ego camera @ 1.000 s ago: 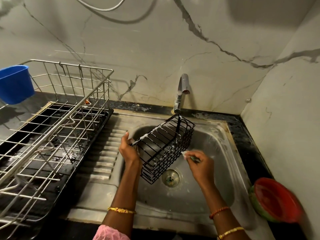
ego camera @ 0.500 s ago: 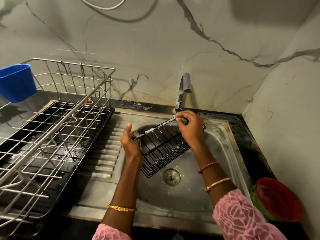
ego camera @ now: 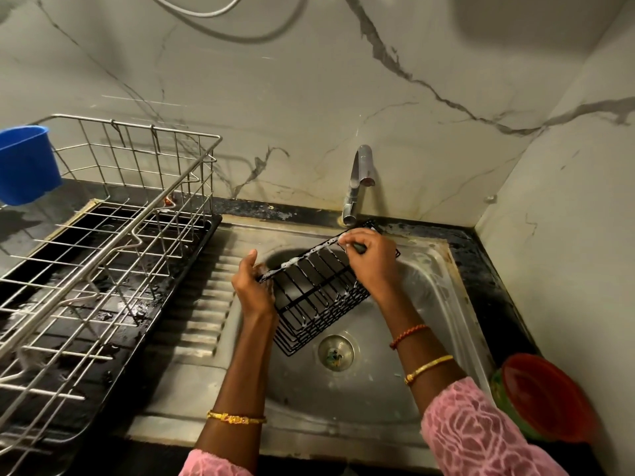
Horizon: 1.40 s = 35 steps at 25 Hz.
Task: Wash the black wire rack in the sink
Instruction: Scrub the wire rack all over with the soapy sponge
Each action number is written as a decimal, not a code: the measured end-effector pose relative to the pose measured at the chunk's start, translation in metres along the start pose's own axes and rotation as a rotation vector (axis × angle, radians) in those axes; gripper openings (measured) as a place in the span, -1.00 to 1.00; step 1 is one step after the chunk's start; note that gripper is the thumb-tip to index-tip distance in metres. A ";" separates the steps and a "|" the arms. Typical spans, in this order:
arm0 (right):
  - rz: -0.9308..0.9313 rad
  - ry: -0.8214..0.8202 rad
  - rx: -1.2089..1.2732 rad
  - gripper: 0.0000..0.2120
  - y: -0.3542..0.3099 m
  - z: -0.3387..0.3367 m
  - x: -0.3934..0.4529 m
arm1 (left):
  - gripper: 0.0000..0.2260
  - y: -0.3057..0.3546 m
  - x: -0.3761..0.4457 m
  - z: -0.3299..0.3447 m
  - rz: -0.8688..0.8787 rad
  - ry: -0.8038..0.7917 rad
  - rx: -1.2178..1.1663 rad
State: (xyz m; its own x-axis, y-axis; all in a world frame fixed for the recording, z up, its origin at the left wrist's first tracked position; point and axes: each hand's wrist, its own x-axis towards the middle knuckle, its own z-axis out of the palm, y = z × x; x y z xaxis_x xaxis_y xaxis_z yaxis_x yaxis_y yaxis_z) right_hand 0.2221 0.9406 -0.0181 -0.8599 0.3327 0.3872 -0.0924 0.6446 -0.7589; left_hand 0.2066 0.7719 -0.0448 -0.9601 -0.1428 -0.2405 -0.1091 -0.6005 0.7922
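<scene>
1. Now we steady the black wire rack (ego camera: pixel 319 297), tilted over the steel sink (ego camera: pixel 436 304), our left hand (ego camera: pixel 252 290) gripping its end.
2. Our right hand (ego camera: pixel 372 261) pinches a small scrubber (ego camera: pixel 359 248); we follow each soapy rim wire.

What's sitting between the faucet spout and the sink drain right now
The head view shows the soapy black wire rack there, between faucet and drain.
</scene>
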 end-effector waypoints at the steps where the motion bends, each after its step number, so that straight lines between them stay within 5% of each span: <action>1: 0.003 0.013 0.010 -0.88 0.002 0.000 -0.004 | -0.57 -0.001 0.004 -0.003 0.001 0.019 0.012; 9: 0.210 0.097 -0.029 -0.88 0.055 -0.005 -0.082 | -0.70 -0.007 0.003 -0.007 0.084 0.088 0.117; 14: -0.007 0.337 0.025 -0.86 0.024 -0.017 -0.035 | -0.69 0.004 0.005 -0.009 0.043 0.074 0.100; 19: -0.012 0.124 0.022 -0.88 0.005 -0.007 0.014 | -0.68 0.010 0.001 -0.008 0.028 0.042 0.051; 24: -0.088 0.084 0.039 -0.85 0.005 -0.004 0.006 | -0.70 0.012 0.002 -0.007 0.039 0.038 0.022; 35: 0.074 0.029 0.000 -0.86 0.019 -0.023 -0.021 | -0.71 0.007 0.017 -0.022 -0.023 0.043 0.075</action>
State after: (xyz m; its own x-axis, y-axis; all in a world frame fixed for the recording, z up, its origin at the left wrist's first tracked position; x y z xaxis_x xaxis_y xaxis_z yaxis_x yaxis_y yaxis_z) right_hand 0.2504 0.9616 -0.0285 -0.8496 0.3989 0.3450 -0.0289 0.6179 -0.7857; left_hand 0.1954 0.7478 -0.0552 -0.9452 -0.1645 -0.2819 -0.1516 -0.5437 0.8255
